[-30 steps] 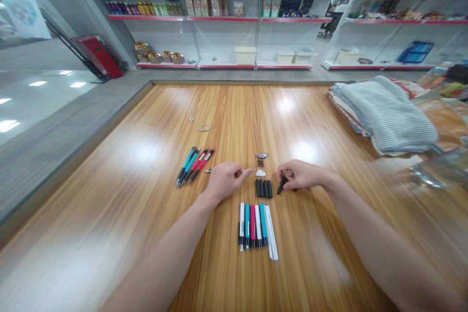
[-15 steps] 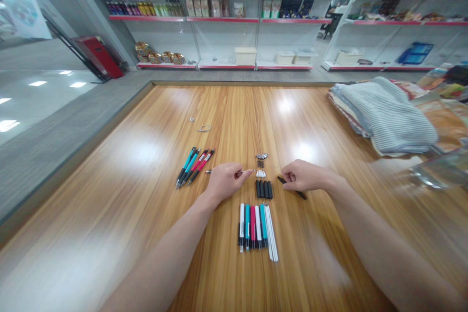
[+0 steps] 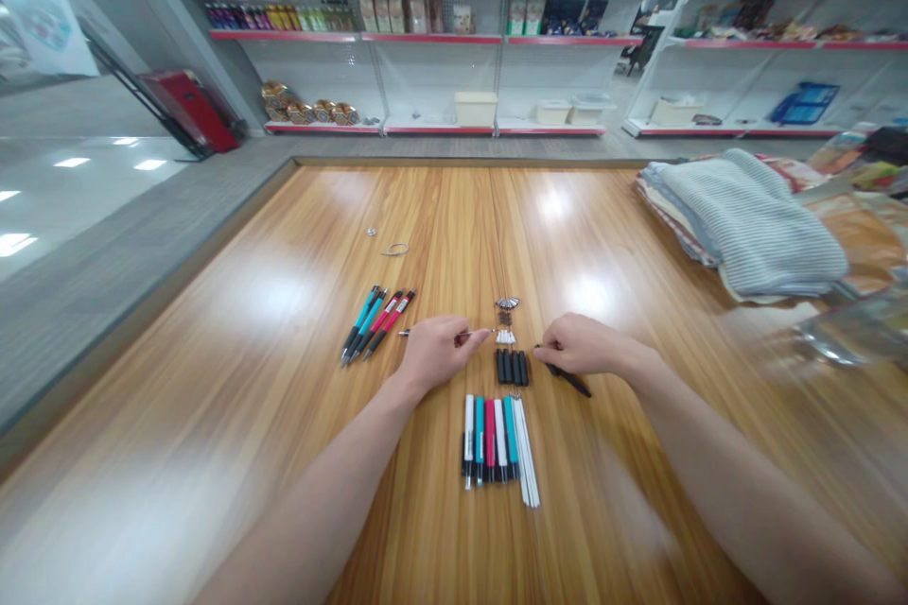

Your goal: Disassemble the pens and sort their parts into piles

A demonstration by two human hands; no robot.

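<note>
Two bare hands work side by side over the wooden tabletop (image 3: 213,378) in the head view; the left hand (image 3: 436,350) is closed in a pinch on a slim metal rod (image 3: 480,332), perhaps a pen refill, which sticks out on both sides of the fingers and points toward the small parts at the centre; the right hand (image 3: 585,347) is curled, its fingers gripping a slim black pen barrel (image 3: 571,382) that slants down and away from the central parts. Between the hands lies a tight column of parts: a small silver fan of metal pieces (image 3: 506,302), tiny dark springs (image 3: 504,317), white tips (image 3: 505,337) and four black grip sleeves (image 3: 512,366), all lying side by side; just below sit colored pen barrels (image 3: 489,440) in white, teal and pink, with thin white tubes (image 3: 527,451) touching their right side. Left of the left hand lie four finished-looking teal and red pens (image 3: 375,321); farther up are a loop of wire (image 3: 395,249) and a tiny ring (image 3: 371,231); a folded grey knit blanket (image 3: 752,222) rests at the right, with red-edged store shelves (image 3: 426,36) beyond the tabletop.
</note>
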